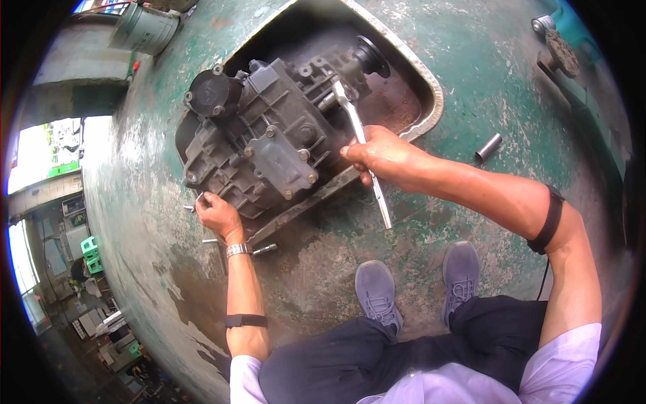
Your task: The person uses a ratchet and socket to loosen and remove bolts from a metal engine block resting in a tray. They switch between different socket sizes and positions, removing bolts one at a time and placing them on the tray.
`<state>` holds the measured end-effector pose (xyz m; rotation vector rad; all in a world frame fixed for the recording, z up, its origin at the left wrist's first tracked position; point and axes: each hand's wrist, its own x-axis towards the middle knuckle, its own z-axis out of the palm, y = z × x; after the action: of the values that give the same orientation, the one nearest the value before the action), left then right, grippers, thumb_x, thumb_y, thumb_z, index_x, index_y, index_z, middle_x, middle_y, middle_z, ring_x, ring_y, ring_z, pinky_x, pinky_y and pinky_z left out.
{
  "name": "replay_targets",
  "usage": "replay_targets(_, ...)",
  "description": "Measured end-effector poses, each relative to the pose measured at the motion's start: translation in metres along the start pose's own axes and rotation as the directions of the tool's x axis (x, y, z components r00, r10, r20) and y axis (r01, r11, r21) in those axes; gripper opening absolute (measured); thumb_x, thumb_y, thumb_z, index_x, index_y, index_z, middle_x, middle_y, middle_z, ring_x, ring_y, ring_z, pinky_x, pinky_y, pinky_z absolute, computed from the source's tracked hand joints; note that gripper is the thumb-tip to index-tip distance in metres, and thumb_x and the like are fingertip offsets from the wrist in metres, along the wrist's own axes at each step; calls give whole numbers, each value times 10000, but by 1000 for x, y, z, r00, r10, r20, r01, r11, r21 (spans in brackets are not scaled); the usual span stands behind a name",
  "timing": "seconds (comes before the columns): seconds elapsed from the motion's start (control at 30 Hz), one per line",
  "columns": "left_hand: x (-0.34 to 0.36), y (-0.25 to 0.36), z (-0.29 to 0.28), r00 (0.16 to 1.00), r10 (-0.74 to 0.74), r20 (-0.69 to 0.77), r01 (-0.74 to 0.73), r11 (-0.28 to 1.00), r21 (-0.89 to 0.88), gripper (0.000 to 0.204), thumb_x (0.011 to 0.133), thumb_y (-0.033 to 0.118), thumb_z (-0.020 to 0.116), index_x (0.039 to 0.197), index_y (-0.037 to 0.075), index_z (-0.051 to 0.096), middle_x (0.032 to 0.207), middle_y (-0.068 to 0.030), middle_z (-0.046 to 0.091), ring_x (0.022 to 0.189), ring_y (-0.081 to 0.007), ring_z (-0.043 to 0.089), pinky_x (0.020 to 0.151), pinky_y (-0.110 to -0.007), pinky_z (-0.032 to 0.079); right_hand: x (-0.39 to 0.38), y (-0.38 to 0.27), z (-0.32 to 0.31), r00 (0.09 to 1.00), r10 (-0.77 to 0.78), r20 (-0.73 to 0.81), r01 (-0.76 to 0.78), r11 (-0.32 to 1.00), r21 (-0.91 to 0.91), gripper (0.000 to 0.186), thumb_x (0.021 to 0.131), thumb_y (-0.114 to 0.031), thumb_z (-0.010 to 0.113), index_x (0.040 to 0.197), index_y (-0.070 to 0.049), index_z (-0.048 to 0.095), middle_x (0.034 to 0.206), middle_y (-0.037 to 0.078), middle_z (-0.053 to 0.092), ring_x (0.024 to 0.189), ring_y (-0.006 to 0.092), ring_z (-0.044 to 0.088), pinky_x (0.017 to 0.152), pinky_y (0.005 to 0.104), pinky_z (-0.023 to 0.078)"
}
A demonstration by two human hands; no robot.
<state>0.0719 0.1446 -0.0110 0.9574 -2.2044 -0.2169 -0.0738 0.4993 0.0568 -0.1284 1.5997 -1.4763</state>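
A grey metal gearbox [269,141] rests tilted in a dark tray, with several bolts around its raised cover plate [282,161]. My right hand [385,156] is closed round the handle of a long chrome ratchet wrench [354,116]. The ratchet's head meets the gearbox's upper right side, with a socket toward the housing. My left hand [219,215] is at the gearbox's lower left corner, thumb and fingers pinched together. Something small and metallic shows at those fingertips, too small to name. Beside that hand, a short metal piece [189,208] sticks out.
The shallow tray [431,101] has a pale, worn rim. A loose metal socket [488,147] lies on the green floor to the right. Near my left wrist lies a metal tool [265,249], partly hidden. A bucket [145,30] stands far left; teal equipment [579,40] stands far right.
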Motion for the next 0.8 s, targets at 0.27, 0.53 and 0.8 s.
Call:
replay_targets(0.27,0,1,-1,1000,6,6,-6,1000,2,219,888,139,581,905,-78,608,859,-259,640,812,-436,605,739,-480,466,5,5,-2,1000,30,8,-30,999,14,227,881,-210,588,730,-57,514,652,19,497,531,116,510,528,282,406)
replay_targets(0.53,0,-2,1,1000,6,-10,-6,1000,-29,206,881,128,582,892,-76,607,856,-260,638,794,-437,601,725,-482,466,4,4,-2,999,51,-4,-51,998,32,211,892,-205,589,764,-55,515,662,18,492,539,116,511,518,276,412)
replay_targets(0.8,0,-4,2,1000,7,-7,-7,1000,-30,201,878,119,574,894,-78,608,852,-262,636,793,-436,600,727,-481,466,8,5,-7,988,151,-37,-147,985,86,190,904,-203,597,826,-55,507,700,10,494,552,92,481,516,277,418)
